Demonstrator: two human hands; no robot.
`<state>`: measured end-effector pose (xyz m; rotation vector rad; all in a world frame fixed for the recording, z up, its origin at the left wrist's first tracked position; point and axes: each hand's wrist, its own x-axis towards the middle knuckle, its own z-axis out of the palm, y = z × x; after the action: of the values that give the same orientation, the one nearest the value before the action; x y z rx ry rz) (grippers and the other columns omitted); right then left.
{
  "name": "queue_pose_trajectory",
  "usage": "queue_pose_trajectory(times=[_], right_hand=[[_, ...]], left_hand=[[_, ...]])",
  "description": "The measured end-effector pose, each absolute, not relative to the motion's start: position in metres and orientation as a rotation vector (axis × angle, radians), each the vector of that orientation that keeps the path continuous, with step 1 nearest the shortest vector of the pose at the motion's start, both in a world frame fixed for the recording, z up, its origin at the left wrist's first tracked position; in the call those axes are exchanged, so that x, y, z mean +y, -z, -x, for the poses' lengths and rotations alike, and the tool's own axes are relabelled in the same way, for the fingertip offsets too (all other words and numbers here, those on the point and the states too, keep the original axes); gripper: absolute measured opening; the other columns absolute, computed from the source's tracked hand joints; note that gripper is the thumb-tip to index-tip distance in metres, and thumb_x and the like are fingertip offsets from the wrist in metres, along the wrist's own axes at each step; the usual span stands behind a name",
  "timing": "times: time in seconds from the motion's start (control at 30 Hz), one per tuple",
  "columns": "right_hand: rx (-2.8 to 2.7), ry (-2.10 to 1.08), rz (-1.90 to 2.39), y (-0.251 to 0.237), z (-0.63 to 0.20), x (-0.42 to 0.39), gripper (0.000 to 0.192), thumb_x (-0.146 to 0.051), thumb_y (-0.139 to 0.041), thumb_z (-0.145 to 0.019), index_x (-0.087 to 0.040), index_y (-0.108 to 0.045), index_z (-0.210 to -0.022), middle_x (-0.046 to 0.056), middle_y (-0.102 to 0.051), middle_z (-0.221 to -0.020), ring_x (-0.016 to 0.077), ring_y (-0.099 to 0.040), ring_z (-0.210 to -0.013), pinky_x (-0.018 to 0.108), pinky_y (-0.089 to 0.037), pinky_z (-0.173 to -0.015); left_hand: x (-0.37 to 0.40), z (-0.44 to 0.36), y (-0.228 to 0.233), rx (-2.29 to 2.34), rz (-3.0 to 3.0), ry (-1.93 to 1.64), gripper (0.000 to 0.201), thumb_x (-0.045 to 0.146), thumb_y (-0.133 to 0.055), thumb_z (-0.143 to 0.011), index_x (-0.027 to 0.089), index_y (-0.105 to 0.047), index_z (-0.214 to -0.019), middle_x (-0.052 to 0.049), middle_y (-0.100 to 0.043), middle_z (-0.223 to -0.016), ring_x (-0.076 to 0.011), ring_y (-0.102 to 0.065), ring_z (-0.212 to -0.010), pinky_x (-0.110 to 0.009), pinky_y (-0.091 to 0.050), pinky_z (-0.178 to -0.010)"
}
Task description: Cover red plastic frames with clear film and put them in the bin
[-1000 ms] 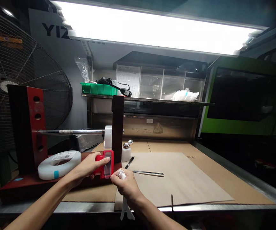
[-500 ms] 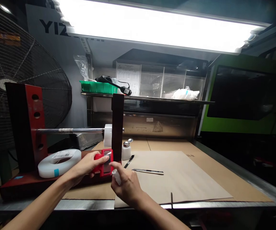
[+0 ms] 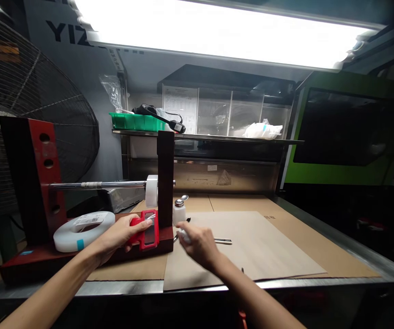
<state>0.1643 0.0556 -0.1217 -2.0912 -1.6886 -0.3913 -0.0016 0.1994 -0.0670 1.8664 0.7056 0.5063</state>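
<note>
On the brown paper (image 3: 268, 246), right hand (image 3: 198, 242) grips a white wad (image 3: 184, 235).

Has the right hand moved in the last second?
Yes. The right hand has gone right, away from the red part that the left hand holds, toward the white bottle and knife.

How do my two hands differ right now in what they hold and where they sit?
The left hand grips the red part resting on the red stand's base; the right hand is closed round a small white wad. The left stays over the stand, the right over the brown paper sheet. Both are bare and closed on something.
</note>
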Motion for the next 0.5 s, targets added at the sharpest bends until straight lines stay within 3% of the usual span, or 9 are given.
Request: queue_pose_trajectory(times=[0.13,0.33,0.5], right_hand=[[-1.581,0.216,2.321,0.123,-0.224,0.053,0.022,-0.031,-0.049,-0.089,-0.016,-0.066,-0.089,0.008,-0.068,-0.095,0.0186,-0.062,-0.086,0.030,-0.044,-0.071],[-1.582,-0.093,2.475,0.146,-0.266,0.052,0.023,-0.036,-0.057,-0.087,-0.014,-0.062,-0.089,0.004,-0.064,-0.091,0.0155,-0.061,-0.083,0.035,-0.050,-0.076],[-1.566,-0.101,2.399,0.141,-0.270,0.045,0.022,-0.035,-0.059,-0.085,-0.013,-0.061,-0.086,0.002,-0.063,-0.085,0.0142,-0.060,-0.076,0.032,-0.049,-0.070]], left_hand=[[0.198,0.003,0.065,0.728,-1.876,-0.514,0.050,0.066,-0.066,-0.059,0.019,-0.052,-0.070,0.005,-0.049,-0.051,-0.0110,-0.039,-0.045,-0.021,-0.026,-0.038],[0.195,0.002,0.065,0.726,-1.895,-0.523,0.054,0.071,-0.064,-0.057,0.019,-0.054,-0.071,0.004,-0.050,-0.052,-0.0122,-0.041,-0.045,-0.022,-0.027,-0.039],[0.195,0.003,0.066,0.754,-1.885,-0.527,0.054,0.071,-0.064,-0.056,0.020,-0.053,-0.071,0.004,-0.050,-0.054,-0.0134,-0.043,-0.048,-0.022,-0.029,-0.039]])
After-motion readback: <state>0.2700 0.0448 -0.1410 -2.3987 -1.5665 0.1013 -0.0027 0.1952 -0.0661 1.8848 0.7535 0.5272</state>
